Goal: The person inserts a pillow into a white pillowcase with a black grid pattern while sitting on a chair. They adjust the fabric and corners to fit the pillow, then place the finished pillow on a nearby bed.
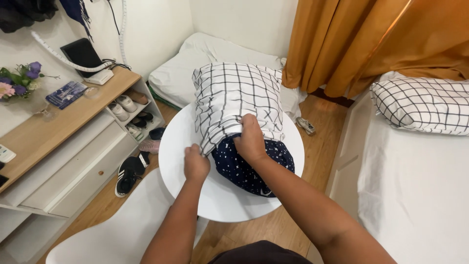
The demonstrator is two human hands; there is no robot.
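Both my forearms reach forward over the round white table (220, 200). My left hand (196, 165) is a closed fist, pinching the lower left edge of the checked pillowcase (234, 98), wrist straight. My right hand (251, 139) is curled over the middle of that same open edge, fingers clamped on the cloth, knuckles up. The pillowcase is white with a thin black grid and lies across the far half of the table, hanging over its back rim. Out of its mouth, toward me, sticks the navy star-print pillow (254, 168), about a third of it bare and resting on the tabletop.

On the wooden shelf top (58, 122) to my left lies a flat blue packet (66, 94), rectangular, beside purple flowers (22, 78). The open cubby below holds shoes (128, 103) in pairs. A second checked pillow (425, 105) sits on the bed (415, 195) at right.
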